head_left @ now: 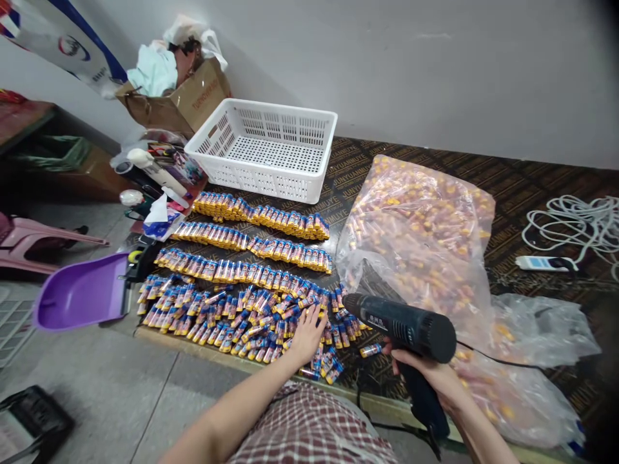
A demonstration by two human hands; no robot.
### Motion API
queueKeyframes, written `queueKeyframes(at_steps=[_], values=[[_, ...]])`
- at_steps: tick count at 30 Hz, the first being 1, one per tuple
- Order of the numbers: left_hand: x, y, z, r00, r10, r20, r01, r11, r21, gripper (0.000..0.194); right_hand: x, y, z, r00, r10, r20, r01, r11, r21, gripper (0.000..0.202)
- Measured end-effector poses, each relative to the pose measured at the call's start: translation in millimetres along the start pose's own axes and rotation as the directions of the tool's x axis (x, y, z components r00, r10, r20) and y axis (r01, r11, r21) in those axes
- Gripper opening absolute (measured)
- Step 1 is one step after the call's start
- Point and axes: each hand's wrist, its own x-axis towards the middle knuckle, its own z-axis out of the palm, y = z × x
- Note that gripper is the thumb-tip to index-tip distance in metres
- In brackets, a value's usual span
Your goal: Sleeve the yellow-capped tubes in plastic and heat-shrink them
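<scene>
My right hand is wrapped round the handle of a black heat gun, its nozzle pointing left over the work surface. Fingers spread, my left hand rests on a loose heap of small bottles with blue tops, printed sleeves and yellow bottoms. Behind the heap, similar bottles stand packed in several long rows. One bottle lies apart, close to my right hand. A large clear plastic bag full of pinkish, yellow-ended pieces lies right of the heat gun.
A white perforated crate stands behind the rows, next to a brown paper bag. Coiled white cable and a power strip lie at right. A purple dustpan juts out left. The heat gun's cord crosses the clear bag.
</scene>
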Motion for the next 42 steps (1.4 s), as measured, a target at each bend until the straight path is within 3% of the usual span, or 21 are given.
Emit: queueKeyframes(at_steps=[4,7,14,18,21,25,29,32,34,37,42], values=[[-30,-3,-8.5,0.998,0.038,-0.041,-0.041,0.997,-0.064,0.044,8,-4,10,0.996,-0.039,0.08,0.041,0.999,-0.023,0.041],[-53,-13,-19.3,0.987,-0.052,-0.152,0.036,0.994,-0.107,0.041,14,-10,23,0.989,-0.064,0.133,0.069,0.997,-0.038,0.036],[-114,-51,-26.7,0.876,-0.347,-0.334,0.299,0.936,-0.187,0.032,30,-20,50,0.977,-0.137,0.166,0.145,0.989,-0.037,0.033],[-131,-65,-27.2,0.819,-0.432,-0.378,0.38,0.901,-0.208,0.028,44,-27,69,0.96,-0.164,0.226,0.167,0.986,0.006,0.029],[-121,-76,-34.6,0.799,-0.442,-0.408,0.383,0.897,-0.221,0.026,47,-32,78,0.948,-0.167,0.272,0.174,0.985,-0.002,0.028],[-74,-87,-52.2,0.804,-0.44,-0.4,0.372,0.897,-0.24,0.031,30,-25,64,0.938,-0.137,0.318,0.172,0.981,-0.086,0.027],[-5,-76,-57.0,0.89,-0.343,-0.3,0.285,0.932,-0.222,0.035,-3,-4,30,0.97,-0.109,0.216,0.153,0.968,-0.201,0.028],[40,-57,-45.4,0.953,-0.22,-0.21,0.177,0.963,-0.204,0.032,-26,7,7,0.989,-0.117,0.086,0.131,0.976,-0.174,0.034],[56,-44,-33.2,0.969,-0.178,-0.169,0.144,0.971,-0.193,0.038,-38,8,-3,0.994,-0.1,0.042,0.105,0.986,-0.131,0.037],[57,-27,-13.0,0.982,-0.156,-0.111,0.141,0.981,-0.13,0.06,-50,5,-13,0.996,-0.094,-0.002,0.093,0.99,-0.11,0.04],[22,-5,13.1,0.999,-0.039,-0.034,0.04,0.998,0.056,0.069,-45,5,-20,0.996,-0.092,-0.006,0.092,0.992,-0.082,0.039]])
